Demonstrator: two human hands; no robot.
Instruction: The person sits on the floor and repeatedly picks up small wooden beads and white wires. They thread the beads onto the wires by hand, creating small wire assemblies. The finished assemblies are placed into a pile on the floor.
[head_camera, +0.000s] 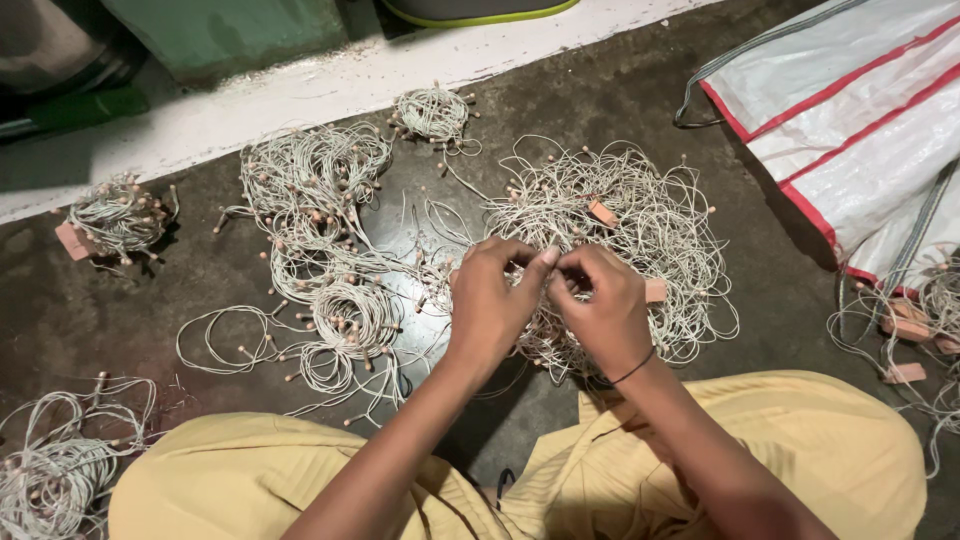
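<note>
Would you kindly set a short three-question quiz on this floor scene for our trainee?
1. True or false: both hands pinch cord over the large tangled pile.
2. Which wrist wears a thin dark band?
3. The red-striped white sack lies: A) upper right, B) lower left.

Key:
1. True; left hand and right hand meet there.
2. The right.
3. A.

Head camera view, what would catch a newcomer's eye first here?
First, the two hands, left hand and right hand, meeting at centre and pinching cord over a big tangled cord pile dotted with small beads. Smaller coiled bundles lie spread on the dark floor to the left. At upper right lies a white sack with red stripes.
</note>
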